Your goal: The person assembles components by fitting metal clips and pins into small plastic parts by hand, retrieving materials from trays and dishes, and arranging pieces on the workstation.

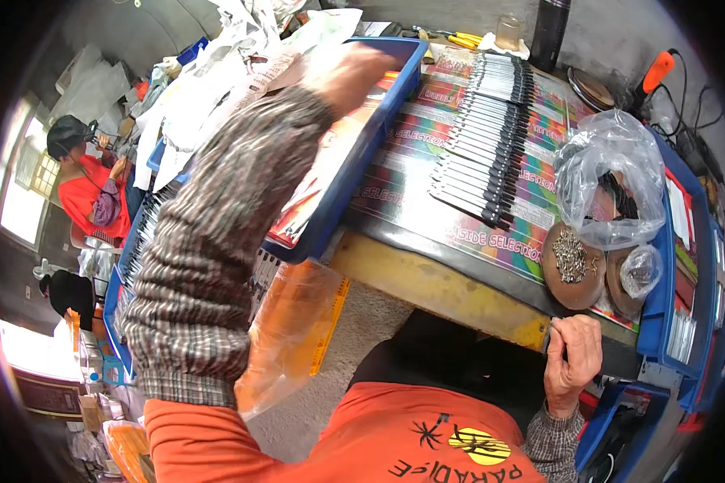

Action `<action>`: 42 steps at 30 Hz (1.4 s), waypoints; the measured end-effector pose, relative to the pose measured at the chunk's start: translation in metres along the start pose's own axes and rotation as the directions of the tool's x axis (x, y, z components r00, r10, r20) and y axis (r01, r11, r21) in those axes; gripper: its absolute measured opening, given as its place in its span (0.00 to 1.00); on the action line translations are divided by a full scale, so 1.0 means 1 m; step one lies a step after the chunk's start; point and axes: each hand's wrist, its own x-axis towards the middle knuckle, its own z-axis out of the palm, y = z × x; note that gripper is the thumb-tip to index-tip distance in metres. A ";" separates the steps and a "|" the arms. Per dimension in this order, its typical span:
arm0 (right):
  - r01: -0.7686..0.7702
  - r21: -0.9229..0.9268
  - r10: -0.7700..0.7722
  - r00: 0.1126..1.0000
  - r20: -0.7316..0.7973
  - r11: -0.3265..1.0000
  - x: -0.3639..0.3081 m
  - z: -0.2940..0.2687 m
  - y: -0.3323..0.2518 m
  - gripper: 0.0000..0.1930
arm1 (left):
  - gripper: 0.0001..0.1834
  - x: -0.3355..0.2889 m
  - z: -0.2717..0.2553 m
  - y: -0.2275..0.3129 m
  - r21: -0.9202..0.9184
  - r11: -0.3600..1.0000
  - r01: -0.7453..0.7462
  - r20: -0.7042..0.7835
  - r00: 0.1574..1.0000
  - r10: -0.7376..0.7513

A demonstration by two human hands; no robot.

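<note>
My left hand (350,76), smeared by motion, is over the far end of a blue tray (322,233) lined with red and white printed sheets. Its fingers are too blurred to show whether they hold anything. At the yellow front edge of the table, my right hand (573,358) is closed, fingers curled, with a small greyish bit at the fingertips that I cannot make out. Between the hands, a long row of slim silver rods with black ends (491,137) lies on the table. A brown dish of small metal pieces (570,266) sits beyond my right hand.
A clear plastic bag (612,177) holding dark items stands behind the dish. Blue bins (660,322) line the right side. An orange-handled tool (656,72), a dark bottle (549,32) and a glass jar (507,32) are at the back. Another person (97,185) sits at far left.
</note>
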 end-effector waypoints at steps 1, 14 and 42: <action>0.008 0.003 -0.008 1.000 -0.004 1.000 0.000 0.002 -0.001 0.09 | 0.04 -0.025 -0.015 -0.013 0.096 0.992 0.084 0.106 0.990 -0.094; -0.039 -0.031 0.039 0.999 -0.003 0.999 0.002 0.001 -0.005 0.08 | 0.05 -0.175 -0.013 -0.110 0.330 0.841 0.429 0.261 0.815 -0.518; -0.018 -0.183 0.010 0.999 -0.044 0.983 0.006 -0.063 0.008 0.10 | 0.02 -0.203 0.008 -0.148 0.263 0.821 0.506 0.006 0.851 -0.526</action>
